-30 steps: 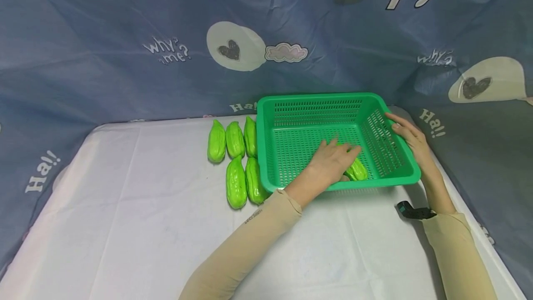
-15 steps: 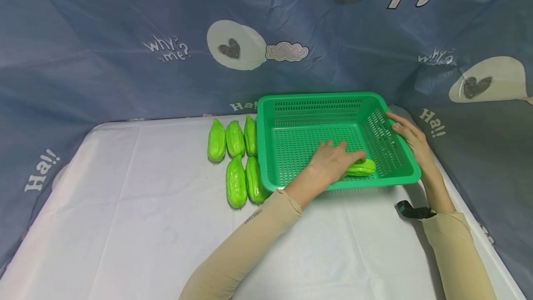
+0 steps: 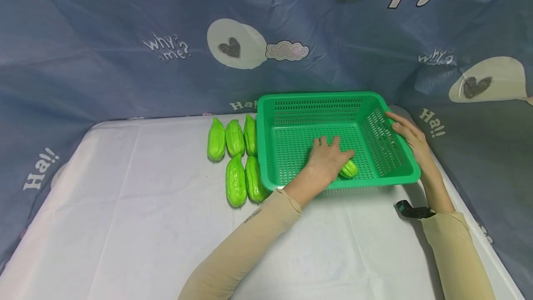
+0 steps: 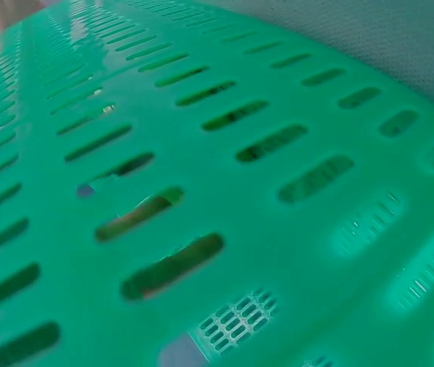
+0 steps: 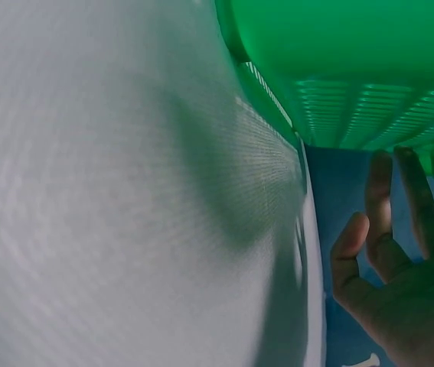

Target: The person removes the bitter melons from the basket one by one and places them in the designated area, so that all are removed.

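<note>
In the head view a green plastic basket [image 3: 320, 183] stands at the back right of the table. My left hand [image 3: 326, 159] reaches inside it and grips a light green bitter melon [image 3: 349, 169] from above. Only one end of that melon shows below the thumb; palm and fingers cover the rest. My right hand [image 3: 412, 140] holds the basket's right rim. In the right wrist view its lower fingers [image 5: 381, 191] reach up to the outer wall of the basket [image 5: 354, 115]. The left wrist view is filled by the slotted wall [image 4: 201, 168], with the left hand mostly hidden behind it.
Several bitter melons [image 3: 236, 182] lie in two rows left of the basket, the nearest against its wall. A white cloth covers the table [image 3: 166, 226]. A printed blue curtain [image 3: 179, 78] hangs behind. A black wrist strap [image 3: 414, 209] is on the right forearm.
Inside the basket, the left hand has turned and shifted the bitter melon, first right, then back left. The right hand has stayed at the rim.
</note>
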